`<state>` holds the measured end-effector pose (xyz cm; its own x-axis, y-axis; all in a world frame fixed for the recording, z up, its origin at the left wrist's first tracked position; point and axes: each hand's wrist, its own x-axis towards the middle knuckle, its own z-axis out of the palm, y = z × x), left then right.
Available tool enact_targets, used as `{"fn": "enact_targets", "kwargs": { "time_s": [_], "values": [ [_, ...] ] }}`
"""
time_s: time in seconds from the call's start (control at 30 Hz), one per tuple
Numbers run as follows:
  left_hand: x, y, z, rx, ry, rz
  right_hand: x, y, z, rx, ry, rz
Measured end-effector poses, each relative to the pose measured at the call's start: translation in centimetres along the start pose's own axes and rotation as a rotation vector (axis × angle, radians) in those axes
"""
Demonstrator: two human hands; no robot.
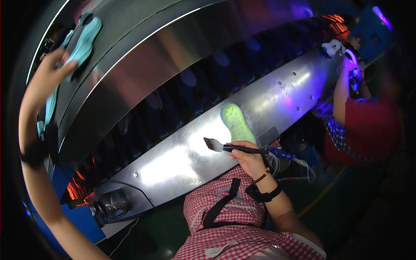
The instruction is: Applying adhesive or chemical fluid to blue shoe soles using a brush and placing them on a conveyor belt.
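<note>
My left hand (51, 74), slightly blurred, is at the raised belt on the far left. Its thumb and forefinger are apart, close against the near end of a teal shoe sole (88, 38); contact is unclear. My right hand (247, 159) grips a brush (223, 147) by its black handle. The brush has pale bristles with a dark brown tip, and a blue hose fitting joins its rear end. Just beyond that hand, a bright yellow-green sole (236, 119) with a bluish rim lies on the metal worktop (173, 167), its lower end partly hidden by my fingers.
More teal soles (50, 108) sit along the raised belt (115, 39). Beneath the curved metal hood, several dark soles (188, 78) stand in shadow. A clear jar-like container (113, 203) is at the lower left. Another person (359, 125) works at the right under purple light.
</note>
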<state>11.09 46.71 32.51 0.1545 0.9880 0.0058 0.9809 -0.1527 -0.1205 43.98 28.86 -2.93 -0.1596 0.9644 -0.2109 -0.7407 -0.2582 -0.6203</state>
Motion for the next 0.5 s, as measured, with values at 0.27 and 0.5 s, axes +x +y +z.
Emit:
{"fn": "enact_targets", "kwargs": {
  "time_s": [0.27, 0.5],
  "values": [
    [-26.7, 2.3, 7.4, -1.832, 0.889, -0.135, -9.0, 1.9, 3.9, -0.047, 0.016, -0.024],
    [-43.1, 1.7, 22.6, -2.385, -0.186, 0.153, -16.0, 8.9, 7.7, -0.104, 0.012, -0.150]
  ]
}}
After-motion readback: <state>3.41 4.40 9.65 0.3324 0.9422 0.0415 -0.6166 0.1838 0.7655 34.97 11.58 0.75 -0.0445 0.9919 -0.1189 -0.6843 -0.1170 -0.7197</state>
